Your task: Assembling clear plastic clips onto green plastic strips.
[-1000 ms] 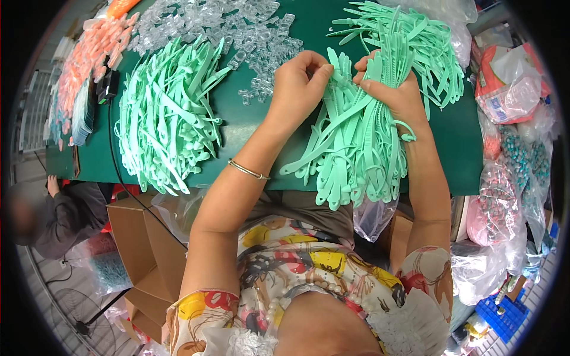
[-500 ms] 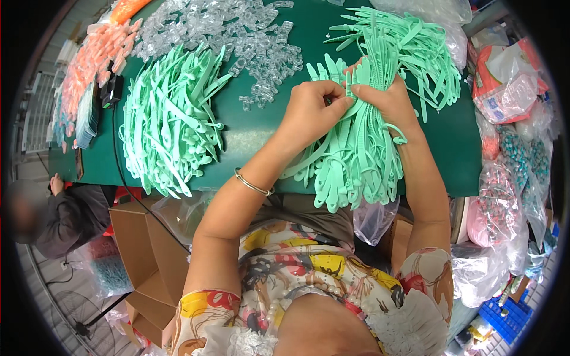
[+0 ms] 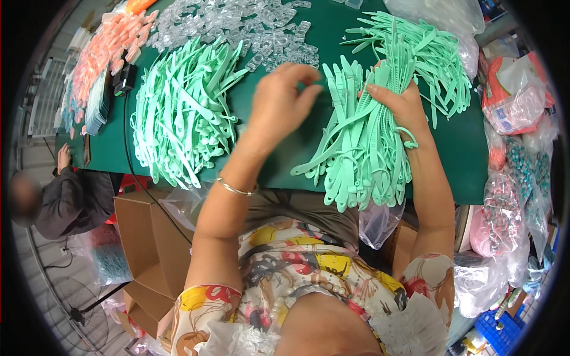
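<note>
My right hand (image 3: 399, 102) is closed round a thick bundle of mint-green toothed plastic straps (image 3: 371, 157), its thumb across the front and most fingers hidden behind. The straps' rounded ends hang down near the table's front edge. Left of the bundle, my left hand (image 3: 284, 102) is raised over the table, slightly blurred. A gap shows between its thumb and index finger, and nothing is visible there. Small clear plastic clips (image 3: 279, 44) lie in a spread just beyond it. A large heap of the same green straps (image 3: 181, 113) rests to its left.
More green straps (image 3: 442, 71) lie at the right back beside a clear plastic bag (image 3: 439, 15). Orange pieces (image 3: 116, 38) and a black box with a cable (image 3: 124, 79) sit at the left. A person (image 3: 74, 199) is at the far left, above an open cardboard box (image 3: 151, 237).
My left hand has come away from the bundle and moved left, toward the clear clips, its pinch now loosened. The right hand still grips the straps. The whole view has shifted slightly.
</note>
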Tool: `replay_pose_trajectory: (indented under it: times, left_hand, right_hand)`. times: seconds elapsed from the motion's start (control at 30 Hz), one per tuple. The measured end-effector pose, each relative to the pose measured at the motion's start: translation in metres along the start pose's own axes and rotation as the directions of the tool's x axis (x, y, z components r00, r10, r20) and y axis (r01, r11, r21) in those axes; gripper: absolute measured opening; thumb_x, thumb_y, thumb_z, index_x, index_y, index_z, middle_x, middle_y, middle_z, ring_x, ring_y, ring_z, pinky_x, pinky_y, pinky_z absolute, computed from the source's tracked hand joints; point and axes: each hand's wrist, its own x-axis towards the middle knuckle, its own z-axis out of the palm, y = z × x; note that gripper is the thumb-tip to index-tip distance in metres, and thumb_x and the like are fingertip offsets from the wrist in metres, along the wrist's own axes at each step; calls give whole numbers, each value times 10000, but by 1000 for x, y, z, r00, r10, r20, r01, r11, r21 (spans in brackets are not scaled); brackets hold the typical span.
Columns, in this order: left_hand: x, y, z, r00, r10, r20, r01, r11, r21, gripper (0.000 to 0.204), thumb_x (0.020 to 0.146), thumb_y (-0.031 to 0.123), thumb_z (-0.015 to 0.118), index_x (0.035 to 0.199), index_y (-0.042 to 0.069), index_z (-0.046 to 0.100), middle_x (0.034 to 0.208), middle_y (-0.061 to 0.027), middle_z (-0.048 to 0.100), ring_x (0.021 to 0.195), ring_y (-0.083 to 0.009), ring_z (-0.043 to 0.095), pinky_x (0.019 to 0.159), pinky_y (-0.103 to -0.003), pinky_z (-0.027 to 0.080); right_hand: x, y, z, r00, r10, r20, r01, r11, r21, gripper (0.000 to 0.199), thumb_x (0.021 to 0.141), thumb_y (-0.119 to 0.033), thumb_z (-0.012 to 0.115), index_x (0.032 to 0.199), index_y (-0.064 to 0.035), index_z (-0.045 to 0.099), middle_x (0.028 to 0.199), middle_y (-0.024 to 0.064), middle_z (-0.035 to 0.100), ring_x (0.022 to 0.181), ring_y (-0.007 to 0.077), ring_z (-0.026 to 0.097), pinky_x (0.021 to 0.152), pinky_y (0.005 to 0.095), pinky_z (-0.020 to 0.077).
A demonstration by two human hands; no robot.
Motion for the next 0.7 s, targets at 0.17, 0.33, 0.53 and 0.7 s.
replay_pose_trajectory:
  times: [0.17, 0.33, 0.53, 0.7]
  left_hand:
    - [-10, -13, -31, 992, 7, 126, -56, 920, 389, 169, 678, 54, 686, 840, 61, 641, 789, -78, 589, 671, -235, 559, 613, -328, 457]
    - [-14, -22, -28, 992, 75, 106, -119, 855, 505, 154, 678, 65, 681, 826, 61, 636, 794, -84, 576, 769, -280, 566, 658, -363, 461]
    - [-16, -20, -13, 979, 182, 89, -203, 885, 420, 142, 708, 51, 658, 844, 37, 619, 803, -99, 582, 751, -297, 571, 648, -353, 466]
    - [-9, -17, -7, 996, -22, 81, 15, 996, 93, 136, 793, 82, 629, 898, -2, 610, 809, -76, 628, 621, -190, 550, 583, -290, 448]
  right_hand:
    - [0, -3, 1, 999, 19, 26, -19, 1000, -9, 416, 707, -42, 706, 1071, 1, 510, 878, 77, 584, 739, 170, 600, 689, 310, 499]
    - [1, -3, 3, 1000, 26, 18, -25, 1000, -14, 425, 695, -49, 688, 1074, -14, 498, 856, 79, 575, 699, 172, 591, 659, 295, 482]
    - [0, -7, 7, 999, 32, 27, -31, 999, -28, 425, 696, -61, 692, 1074, -23, 503, 860, 65, 569, 713, 152, 578, 669, 280, 472]
    - [-1, -6, 6, 999, 0, 45, 3, 998, -67, 418, 696, -70, 698, 1068, -29, 512, 893, 51, 568, 751, 137, 570, 692, 270, 467]
